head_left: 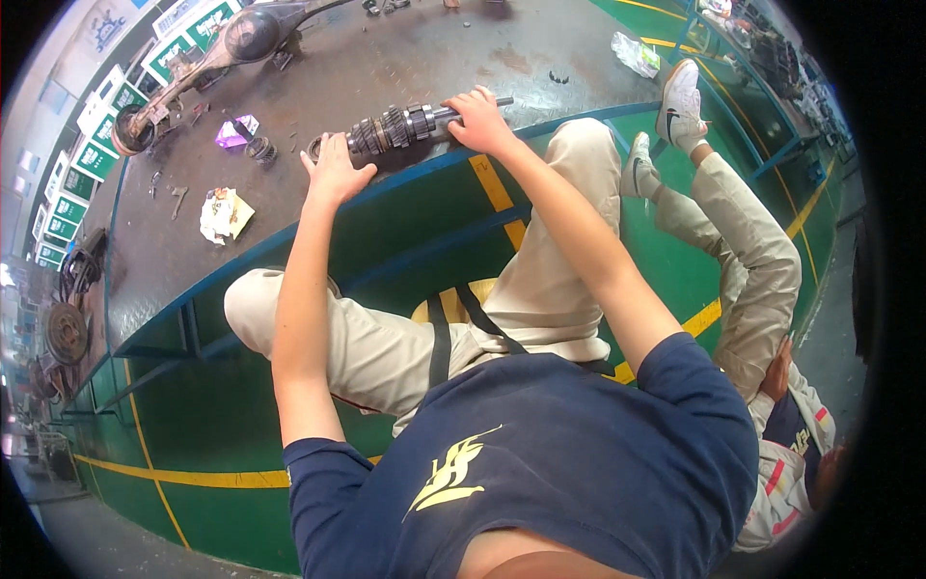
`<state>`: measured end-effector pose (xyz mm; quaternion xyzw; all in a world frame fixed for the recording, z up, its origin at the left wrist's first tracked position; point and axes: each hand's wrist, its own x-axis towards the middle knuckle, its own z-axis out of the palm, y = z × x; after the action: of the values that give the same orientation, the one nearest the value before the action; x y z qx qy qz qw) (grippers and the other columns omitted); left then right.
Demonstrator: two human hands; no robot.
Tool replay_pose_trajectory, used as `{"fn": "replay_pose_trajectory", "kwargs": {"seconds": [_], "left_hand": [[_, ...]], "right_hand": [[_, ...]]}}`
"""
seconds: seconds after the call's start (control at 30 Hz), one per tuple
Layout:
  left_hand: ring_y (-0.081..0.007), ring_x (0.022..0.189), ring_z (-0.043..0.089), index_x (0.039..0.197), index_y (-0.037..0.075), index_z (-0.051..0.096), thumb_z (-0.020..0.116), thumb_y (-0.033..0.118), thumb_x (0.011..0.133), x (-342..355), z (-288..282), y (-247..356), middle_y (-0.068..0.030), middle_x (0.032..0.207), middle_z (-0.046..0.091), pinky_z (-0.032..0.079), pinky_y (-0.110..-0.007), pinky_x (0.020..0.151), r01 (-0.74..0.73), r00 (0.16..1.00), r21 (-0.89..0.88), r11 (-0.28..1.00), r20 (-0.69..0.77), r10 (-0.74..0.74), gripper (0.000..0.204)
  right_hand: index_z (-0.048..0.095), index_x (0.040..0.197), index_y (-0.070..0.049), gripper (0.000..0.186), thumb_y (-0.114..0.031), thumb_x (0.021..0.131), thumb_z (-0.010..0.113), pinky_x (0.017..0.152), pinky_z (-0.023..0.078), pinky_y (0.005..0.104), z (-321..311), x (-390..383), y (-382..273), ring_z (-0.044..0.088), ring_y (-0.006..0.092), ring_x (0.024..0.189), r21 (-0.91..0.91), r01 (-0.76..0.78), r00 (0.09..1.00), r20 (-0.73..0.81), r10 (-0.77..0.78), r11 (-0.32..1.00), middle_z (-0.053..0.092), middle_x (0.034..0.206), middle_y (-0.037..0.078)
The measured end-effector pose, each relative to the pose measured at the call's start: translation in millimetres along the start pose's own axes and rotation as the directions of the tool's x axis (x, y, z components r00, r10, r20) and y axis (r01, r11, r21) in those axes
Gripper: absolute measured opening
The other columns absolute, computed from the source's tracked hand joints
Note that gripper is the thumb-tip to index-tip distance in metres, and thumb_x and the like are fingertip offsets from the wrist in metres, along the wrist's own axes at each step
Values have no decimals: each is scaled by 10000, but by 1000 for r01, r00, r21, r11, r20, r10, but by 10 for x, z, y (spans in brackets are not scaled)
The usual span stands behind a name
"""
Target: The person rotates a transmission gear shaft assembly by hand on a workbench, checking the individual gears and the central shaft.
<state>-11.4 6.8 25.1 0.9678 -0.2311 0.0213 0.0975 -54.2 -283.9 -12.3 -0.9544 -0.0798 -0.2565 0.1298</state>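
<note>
A transmission gear shaft [391, 131] with several toothed gears lies along the near edge of the dark workbench [405, 58]. My left hand [335, 174] is at its left end, fingers bent over the end piece and thumb spread toward the gears. My right hand [479, 121] grips the thinner right part of the shaft, whose tip sticks out past the fingers. The undersides of both hands' fingers are hidden.
Left on the bench are a crumpled yellow-white wrapper [226, 214], a purple packet [237, 131], a small gear part [260, 151] and an axle housing [253, 37]. A plastic bag [635, 54] lies far right. A seated person's leg [743, 207] reaches toward the bench at right.
</note>
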Motion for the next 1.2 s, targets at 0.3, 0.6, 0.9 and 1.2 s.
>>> {"fn": "replay_pose_trajectory", "kwargs": {"seconds": [0.3, 0.6, 0.9, 1.2], "left_hand": [[-264, 1500, 25, 1534, 35, 102, 636, 465, 750, 230, 199, -121, -136, 1617, 63, 24, -566, 1178, -8, 997, 41, 999, -73, 11, 1041], [-265, 1499, 47, 1530, 17, 100, 622, 492, 763, 281, 260, -119, -150, 1611, 99, 37, -552, 1182, -15, 997, 7, 1000, -77, 15, 1043], [-338, 1461, 186, 1463, 31, 272, 646, 449, 745, 37, 107, -62, -185, 1521, 307, 83, -574, 1174, -3, 997, 4, 1000, -83, 4, 911], [-301, 1489, 97, 1489, 47, 244, 678, 415, 753, 92, 260, -173, -138, 1589, 185, 74, -585, 1169, -62, 992, -17, 998, -106, 60, 930]], "right_hand": [[362, 1451, -35, 717, -362, 839, 546, 1186, 44, 516, 112, 52, 32, 231, 319, 1440, -230, 80, 995, -43, -92, 970, 341, 1502, 188], [368, 1429, -29, 712, -401, 853, 557, 1180, 74, 512, 165, 76, 41, 265, 348, 1398, -181, 67, 997, -24, -72, 981, 373, 1451, 203], [560, 1207, -60, 485, -405, 866, 568, 1062, 286, 450, -4, 15, 45, 462, 325, 1192, -61, 102, 989, -100, -108, 993, 566, 1188, 154], [510, 1340, -58, 629, -540, 945, 427, 1153, 165, 487, 182, 37, 119, 369, 321, 1337, -192, 81, 996, -28, -88, 978, 492, 1366, 157]]}}
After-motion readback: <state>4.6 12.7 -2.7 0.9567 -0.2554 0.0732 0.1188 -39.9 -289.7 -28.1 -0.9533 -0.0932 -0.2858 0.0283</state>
